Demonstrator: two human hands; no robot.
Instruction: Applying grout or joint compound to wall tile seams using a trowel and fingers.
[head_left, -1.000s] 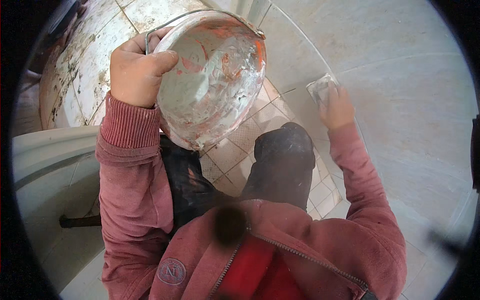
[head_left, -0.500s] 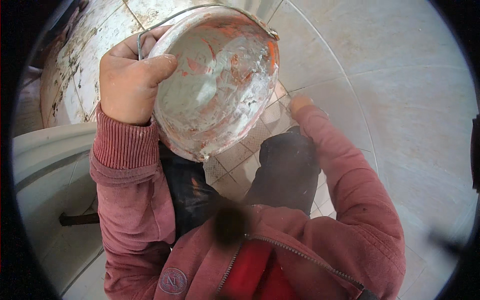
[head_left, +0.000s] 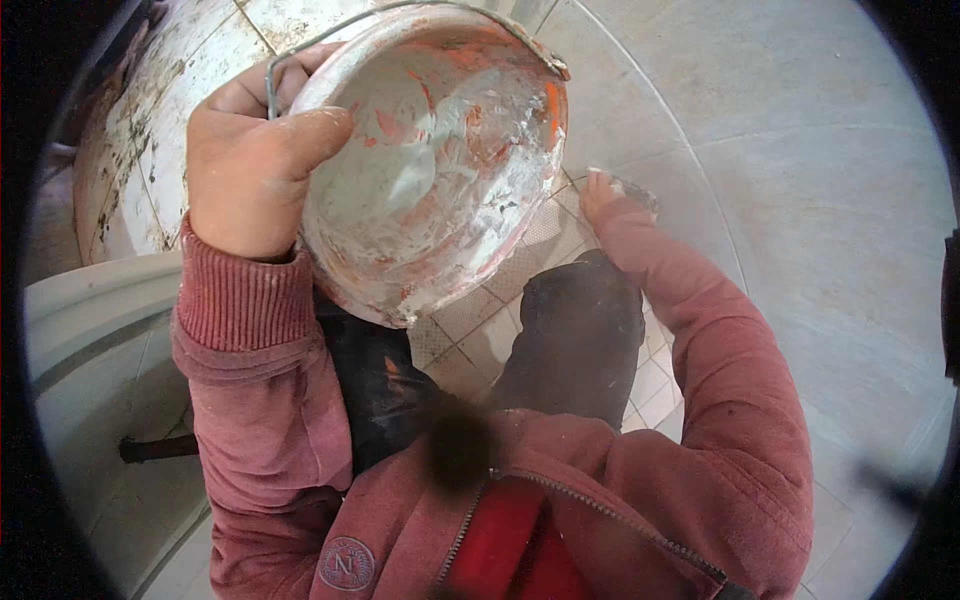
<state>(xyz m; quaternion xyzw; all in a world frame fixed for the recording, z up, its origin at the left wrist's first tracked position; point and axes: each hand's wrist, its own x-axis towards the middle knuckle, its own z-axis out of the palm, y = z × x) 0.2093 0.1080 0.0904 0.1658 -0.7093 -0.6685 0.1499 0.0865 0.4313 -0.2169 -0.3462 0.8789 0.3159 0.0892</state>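
My left hand point(head_left: 245, 160) grips the near-left rim of an orange-red bucket point(head_left: 500, 215), thumb over the edge and fingers behind it. The bucket is tilted so its inside faces me. Whitish, wet-looking paste coats its walls, with orange showing through in streaks. A thin wire handle point(head_left: 272, 85) arches over its far rim. Beyond my right knee, my right hand point(head_left: 602, 195) is low beside the tiled wall, its fingers closed. A greyish edge of some object point(head_left: 640, 196) shows beside it, too little to name.
Pale, large tiles cover the wall point(head_left: 800, 220) on the right. Smaller patterned floor tiles point(head_left: 480, 325) show between my legs. At the left are a white curved basin-like fixture point(head_left: 105, 290) and a dark pipe-like bar point(head_left: 158, 447). Dirt-smeared tiles point(head_left: 200, 90) lie at the far left.
The bucket and my left hand have shifted slightly, the hand a little leftward. My right hand has moved slightly, and more of its fingers and the greyish object show.
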